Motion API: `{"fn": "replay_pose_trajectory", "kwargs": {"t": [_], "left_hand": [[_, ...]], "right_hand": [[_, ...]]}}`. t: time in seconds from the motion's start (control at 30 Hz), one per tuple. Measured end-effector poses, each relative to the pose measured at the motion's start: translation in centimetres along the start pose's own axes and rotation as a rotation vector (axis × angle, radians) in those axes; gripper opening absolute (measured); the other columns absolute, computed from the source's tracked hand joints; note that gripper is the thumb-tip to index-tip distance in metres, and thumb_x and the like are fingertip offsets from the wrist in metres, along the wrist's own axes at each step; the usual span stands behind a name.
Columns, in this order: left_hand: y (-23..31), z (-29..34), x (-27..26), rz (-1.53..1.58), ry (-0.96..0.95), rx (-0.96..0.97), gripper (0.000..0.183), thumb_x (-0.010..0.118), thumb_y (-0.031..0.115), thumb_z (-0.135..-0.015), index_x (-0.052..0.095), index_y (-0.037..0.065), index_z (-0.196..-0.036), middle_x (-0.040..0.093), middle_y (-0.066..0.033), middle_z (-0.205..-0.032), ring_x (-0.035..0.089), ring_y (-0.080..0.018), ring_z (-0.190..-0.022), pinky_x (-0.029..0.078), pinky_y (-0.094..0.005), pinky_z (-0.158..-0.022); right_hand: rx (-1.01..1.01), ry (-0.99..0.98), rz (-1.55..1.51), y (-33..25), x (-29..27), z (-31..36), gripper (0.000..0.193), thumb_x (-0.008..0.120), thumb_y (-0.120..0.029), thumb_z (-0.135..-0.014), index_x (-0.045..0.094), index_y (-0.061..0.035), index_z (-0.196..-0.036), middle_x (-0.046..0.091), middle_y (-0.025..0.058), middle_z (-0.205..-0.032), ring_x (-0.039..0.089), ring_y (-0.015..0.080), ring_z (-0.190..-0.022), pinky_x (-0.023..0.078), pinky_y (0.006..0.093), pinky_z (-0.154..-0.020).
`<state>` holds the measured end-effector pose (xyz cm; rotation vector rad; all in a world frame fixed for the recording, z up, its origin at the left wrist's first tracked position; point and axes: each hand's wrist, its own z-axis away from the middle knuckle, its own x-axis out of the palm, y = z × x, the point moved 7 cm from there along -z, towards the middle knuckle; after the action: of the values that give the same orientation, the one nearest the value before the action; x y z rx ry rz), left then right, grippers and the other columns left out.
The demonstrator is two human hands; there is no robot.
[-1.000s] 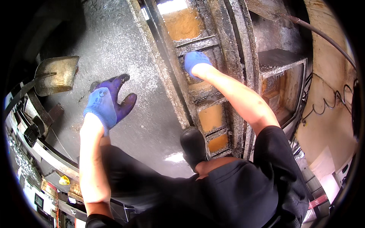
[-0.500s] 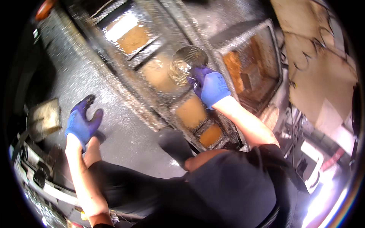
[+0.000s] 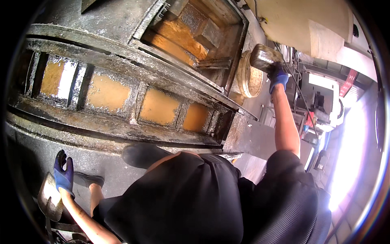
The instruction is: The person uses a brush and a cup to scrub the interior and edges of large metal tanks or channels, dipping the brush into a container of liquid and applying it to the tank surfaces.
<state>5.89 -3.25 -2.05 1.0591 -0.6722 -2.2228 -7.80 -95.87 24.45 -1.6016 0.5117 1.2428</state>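
1. Head view, right side: the right hand (image 3: 278, 77), in a blue glove, is raised at arm's length with its fingers closed round a grimy round metal container (image 3: 265, 58); the container sits tilted above the hand, near a round pale bucket (image 3: 248, 77) standing on the floor beside the open rusty compartment (image 3: 195, 36).
2. Head view, left side: the left hand (image 3: 63, 173), in a dark blue glove, is spread open and holds nothing; it rests against the wet grey metal surface (image 3: 36, 150), just beside a dull metal scoop (image 3: 48, 197).
3. Head view, middle: a long grimy metal frame with orange-brown liquid in its cells (image 3: 158, 107) runs between both hands; a black boot (image 3: 140, 155) stands just below it.
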Motion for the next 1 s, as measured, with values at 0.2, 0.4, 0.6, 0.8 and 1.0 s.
{"fn": "replay_pose_trajectory", "kwargs": {"t": [0.2,0.4,0.6,0.8,1.0], "left_hand": [[-4.2,-0.1,-0.5,0.058,0.001,-0.048,0.043,0.060,0.012,-0.092,0.050,0.000,-0.133,0.059,-0.0161,-0.125,0.057,-0.0222,-0.111,0.044,-0.0349,-0.098],[-4.9,0.1,-0.3,0.086,-0.005,-0.051,0.042,0.060,0.010,-0.093,0.051,0.000,-0.133,0.059,-0.0147,-0.126,0.057,-0.0210,-0.112,0.044,-0.0339,-0.098],[-4.8,0.6,-1.1,0.104,0.005,-0.046,0.042,0.060,0.011,-0.093,0.051,0.001,-0.132,0.059,-0.0143,-0.126,0.057,-0.0209,-0.111,0.043,-0.0337,-0.098],[-3.8,-0.2,-0.2,0.117,-0.008,-0.017,0.041,0.061,0.009,-0.092,0.052,0.000,-0.131,0.061,-0.0117,-0.122,0.057,-0.0170,-0.108,0.044,-0.0307,-0.096],[-7.6,-0.4,-0.1,0.184,-0.065,-0.050,0.039,0.058,0.009,-0.095,0.050,-0.002,-0.131,0.062,-0.0106,-0.118,0.058,-0.0167,-0.108,0.044,-0.0300,-0.096]], "right_hand": [[0.046,-0.288,1.697,7.3,0.7,0.2,0.048,0.035,-0.040,-0.093,0.056,-0.0198,-0.132,0.053,0.0041,-0.138,0.054,0.0224,-0.122,0.043,0.0374,-0.101],[0.195,-0.261,1.623,11.0,-0.9,-0.8,0.052,0.037,-0.040,-0.091,0.052,-0.0200,-0.136,0.048,0.0032,-0.143,0.046,0.0193,-0.131,0.036,0.0320,-0.108],[0.030,-0.249,1.637,10.3,-0.3,-1.1,0.048,0.035,-0.037,-0.092,0.057,-0.0183,-0.131,0.054,0.0053,-0.138,0.052,0.0220,-0.125,0.044,0.0402,-0.100],[-0.043,-0.071,1.054,11.7,-2.0,-1.6,0.039,0.042,-0.032,-0.092,0.058,-0.0170,-0.124,0.059,0.0011,-0.130,0.054,0.0198,-0.118,0.046,0.0386,-0.098],[0.445,-0.086,-1.101,5.1,3.4,2.2,0.033,0.051,-0.040,-0.092,0.061,-0.0175,-0.114,0.063,0.0020,-0.113,0.059,0.0147,-0.094,0.055,0.0355,-0.073]]}}
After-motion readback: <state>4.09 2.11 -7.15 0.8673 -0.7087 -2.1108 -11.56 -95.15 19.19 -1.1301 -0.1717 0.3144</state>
